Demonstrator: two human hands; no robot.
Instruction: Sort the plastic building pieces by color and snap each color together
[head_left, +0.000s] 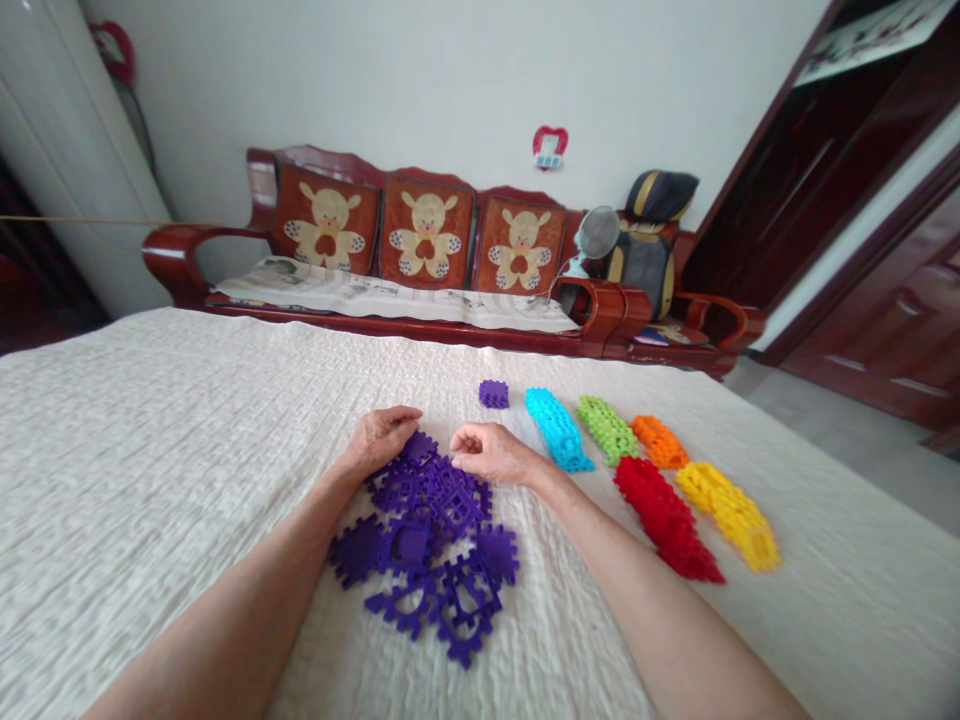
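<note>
A heap of purple interlocking plastic tiles (427, 500) lies spread on the white quilted cover, some solid and some with cut-out frames. At the heap's far left edge, my left hand (381, 440) has its fingers closed at a solid purple tile (418, 449), its grip partly hidden behind the hand. My right hand (491, 453) is just over the heap's far right side. Its fingers are loosely curled, with a gap between thumb and forefinger and nothing visible in them. Beyond the hands sits a small neat stack of purple tiles (493, 394).
To the right lie sorted rows of tiles: blue (556, 430), green (607, 430), orange (660, 442), red (664, 520) and yellow (727, 515). Behind the covered surface (187, 430) stands a wooden sofa (199, 245) with bear cushions and a small fan (598, 235).
</note>
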